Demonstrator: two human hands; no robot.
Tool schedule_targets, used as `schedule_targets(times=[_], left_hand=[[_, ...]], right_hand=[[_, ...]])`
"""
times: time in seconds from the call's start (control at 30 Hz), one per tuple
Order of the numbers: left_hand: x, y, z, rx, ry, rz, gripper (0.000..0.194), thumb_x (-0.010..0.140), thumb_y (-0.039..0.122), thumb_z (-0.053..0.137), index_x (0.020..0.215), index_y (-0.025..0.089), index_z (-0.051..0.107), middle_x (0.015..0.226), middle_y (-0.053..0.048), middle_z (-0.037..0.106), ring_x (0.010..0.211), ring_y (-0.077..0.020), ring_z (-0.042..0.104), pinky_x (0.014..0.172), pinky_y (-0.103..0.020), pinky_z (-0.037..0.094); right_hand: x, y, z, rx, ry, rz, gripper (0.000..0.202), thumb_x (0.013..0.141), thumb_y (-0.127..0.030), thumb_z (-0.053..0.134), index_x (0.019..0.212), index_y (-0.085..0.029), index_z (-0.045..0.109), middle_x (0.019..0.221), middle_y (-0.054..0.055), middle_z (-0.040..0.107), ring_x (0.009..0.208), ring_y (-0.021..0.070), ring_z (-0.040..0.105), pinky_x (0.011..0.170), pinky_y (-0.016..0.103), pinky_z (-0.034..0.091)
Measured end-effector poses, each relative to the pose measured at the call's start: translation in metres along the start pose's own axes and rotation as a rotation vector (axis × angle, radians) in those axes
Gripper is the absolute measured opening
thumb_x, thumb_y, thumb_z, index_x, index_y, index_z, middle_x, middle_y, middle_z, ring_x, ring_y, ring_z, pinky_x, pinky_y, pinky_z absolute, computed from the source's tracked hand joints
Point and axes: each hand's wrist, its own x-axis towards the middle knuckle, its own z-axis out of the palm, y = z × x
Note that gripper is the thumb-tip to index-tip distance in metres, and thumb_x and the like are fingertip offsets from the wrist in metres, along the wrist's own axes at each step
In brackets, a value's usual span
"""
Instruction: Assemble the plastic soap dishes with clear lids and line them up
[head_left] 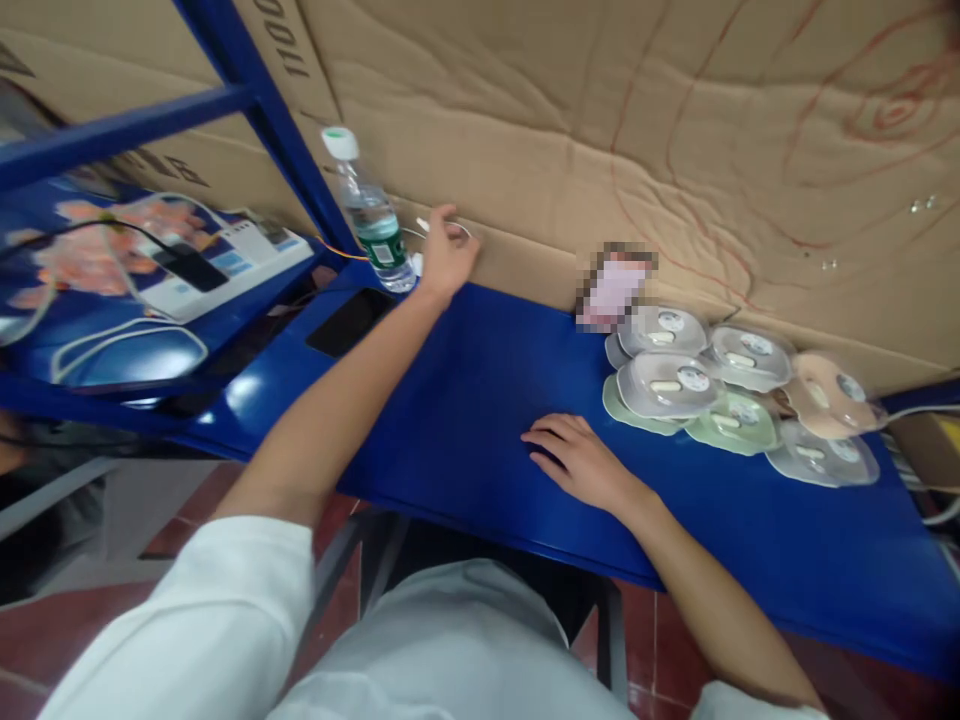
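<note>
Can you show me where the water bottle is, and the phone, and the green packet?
water bottle (373,222), head view, on its label band.
phone (350,322), head view, middle of its dark screen, lying flat on the blue table.
green packet (739,424), head view, on its pale green card among the stacked packets.

Left hand reaches far forward, fingers pinched; right hand rests flat.

The cardboard bears part-cut digits "1100".
</note>
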Motion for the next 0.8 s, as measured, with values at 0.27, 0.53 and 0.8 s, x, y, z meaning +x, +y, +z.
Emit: schedule_targets(times=[0.27, 0.53, 0.8], left_hand=[[-0.007, 0.040, -0.065, 0.378, -0.550, -0.378, 0.040, 0.117, 0.036, 0.029, 0.144, 0.013, 0.049, 0.111, -0.011, 0.074, 0.096, -0.0211, 0.073, 0.093, -0.043, 0.059], [-0.042, 0.022, -0.067, 0.999, -0.473, -0.135, 0.044, 0.112, 0.043, 0.042, 0.141, 0.012, 0.054, 0.125, -0.016, 0.071, 0.138, -0.0402, 0.056, 0.114, -0.061, 0.039], [-0.017, 0.000, -0.097, 0.977, -0.559, -0.071, 0.080, 0.100, 0.065, 0.064, 0.157, 0.013, 0.042, 0.104, -0.011, 0.076, 0.105, -0.0337, 0.073, 0.097, -0.052, 0.054]], right_hand=[[-0.008, -0.001, -0.043, -0.345, 0.344, -0.069, 0.024, 0.105, -0.019, 0.061, 0.125, -0.023, 0.074, 0.133, 0.010, 0.074, 0.132, 0.0264, 0.065, 0.111, 0.044, 0.050], [-0.053, 0.034, -0.098, -0.603, 0.292, 0.546, 0.076, 0.101, -0.057, 0.065, 0.167, -0.029, 0.038, 0.176, 0.018, 0.031, 0.161, 0.0481, 0.028, 0.123, 0.080, 0.022], [-0.056, 0.044, -0.097, -0.605, 0.255, 0.547, 0.072, 0.103, -0.056, 0.064, 0.165, -0.028, 0.042, 0.170, 0.019, 0.042, 0.155, 0.0440, 0.042, 0.117, 0.068, 0.043]])
